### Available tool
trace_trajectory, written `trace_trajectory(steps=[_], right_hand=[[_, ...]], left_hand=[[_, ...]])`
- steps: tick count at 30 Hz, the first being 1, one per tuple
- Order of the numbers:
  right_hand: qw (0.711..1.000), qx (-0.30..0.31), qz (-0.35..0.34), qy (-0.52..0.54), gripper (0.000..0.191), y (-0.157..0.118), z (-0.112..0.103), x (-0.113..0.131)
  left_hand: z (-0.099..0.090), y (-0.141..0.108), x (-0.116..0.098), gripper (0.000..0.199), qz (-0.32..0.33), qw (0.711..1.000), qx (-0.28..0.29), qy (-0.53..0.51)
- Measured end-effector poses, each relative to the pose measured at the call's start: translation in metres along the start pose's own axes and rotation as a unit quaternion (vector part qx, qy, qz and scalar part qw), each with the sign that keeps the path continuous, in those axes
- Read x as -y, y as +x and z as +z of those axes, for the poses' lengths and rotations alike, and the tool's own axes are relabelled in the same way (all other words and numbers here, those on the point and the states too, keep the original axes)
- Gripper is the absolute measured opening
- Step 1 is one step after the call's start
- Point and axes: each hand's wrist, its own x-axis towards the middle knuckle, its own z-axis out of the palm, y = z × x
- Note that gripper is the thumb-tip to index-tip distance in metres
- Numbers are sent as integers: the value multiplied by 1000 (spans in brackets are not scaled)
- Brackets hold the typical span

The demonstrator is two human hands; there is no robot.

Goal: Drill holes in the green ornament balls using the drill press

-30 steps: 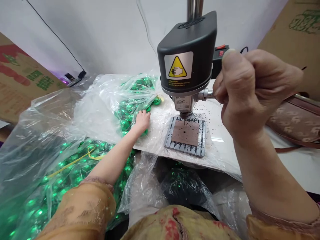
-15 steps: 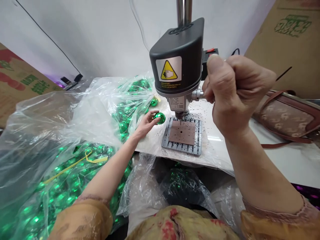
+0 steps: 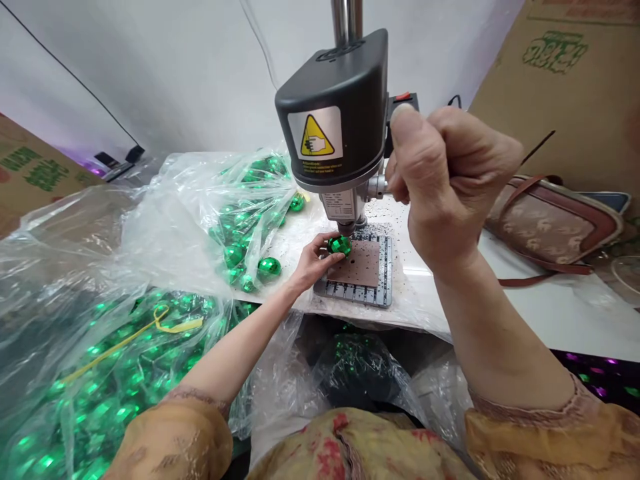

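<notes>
My left hand (image 3: 316, 261) holds a shiny green faceted ball (image 3: 340, 247) between thumb and fingers, just below the chuck of a black drill press (image 3: 333, 107). Under the ball lies a brown square board (image 3: 361, 267) with a small hole, on the grey slotted base plate (image 3: 385, 293). My right hand (image 3: 445, 180) is closed in a fist at the right side of the drill head, round the feed handle (image 3: 377, 187), whose grip is mostly hidden by the fingers. The drill bit's tip is hidden behind the ball.
More green balls (image 3: 269, 267) lie on the white table (image 3: 425, 293) at left, partly under clear plastic. A large plastic bag of green balls (image 3: 135, 360) fills the lower left. A handbag (image 3: 555, 217) and a carton (image 3: 565, 93) stand at right.
My left hand has carried the green ball rightward, from beside the base plate to beneath the drill chuck. Another green ball now shows on the table at left. The view has shifted slightly.
</notes>
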Motion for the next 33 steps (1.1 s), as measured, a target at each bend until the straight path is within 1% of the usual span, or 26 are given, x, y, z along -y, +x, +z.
trace_trajectory(steps=[3,7,9,14,18,22,27,30,33], right_hand=[[1000,-2,19,-5,47,0,0,1],[1000,-1,27,-3,48,1,0,2],[1000,2,24,-8,47,1,0,2],[999,9,19,-38,49,2,1,3],[999,7,26,-20,51,2,0,4],[1000,-2,6,3,49,1,1,1],[999,-13,6,30,46,1,2,-3],[999,-12,4,36,45,1,2,-3],[999,-6,3,32,44,2,1,-2]], left_hand=[[7,-2,0,53,24,999,-12,36],[12,-6,-1,48,16,1000,-8,19],[14,-8,0,49,16,1000,-1,10],[19,-6,3,64,27,999,-16,-19],[22,-7,7,63,28,999,-23,-31],[23,-9,9,63,29,999,-39,-21],[30,-10,0,57,66,996,-37,38],[36,-13,-5,58,64,997,-30,17],[39,-16,-3,61,47,998,-29,-13]])
